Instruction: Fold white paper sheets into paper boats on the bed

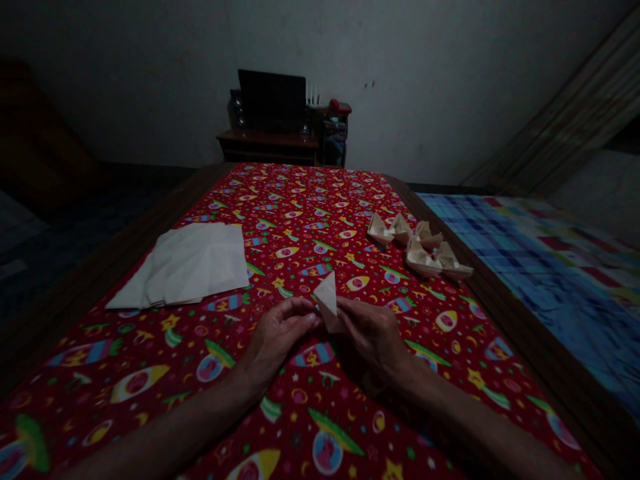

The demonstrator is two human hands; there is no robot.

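Observation:
Between my two hands, above the red patterned tablecloth, stands a folded piece of pale paper point(327, 301) with a pointed top. My right hand point(373, 330) pinches it along its right side, and the thumb is mostly hidden. From the left, my left hand point(287, 330) curls its fingers and thumb together at the paper's lower left edge; the exact contact is hard to see in the dim light. Several folded paper boats point(425, 259) sit in a cluster at the right of the table. A fanned stack of flat paper sheets point(193, 263) lies to the left.
The red cloth point(300, 193) covers a long table with a dark wooden edge point(520, 327). Against the far wall, a monitor point(273, 100) and speakers stand on a wooden desk point(267, 139). A bed with a blue checked cover point(505, 253) adjoins on the right.

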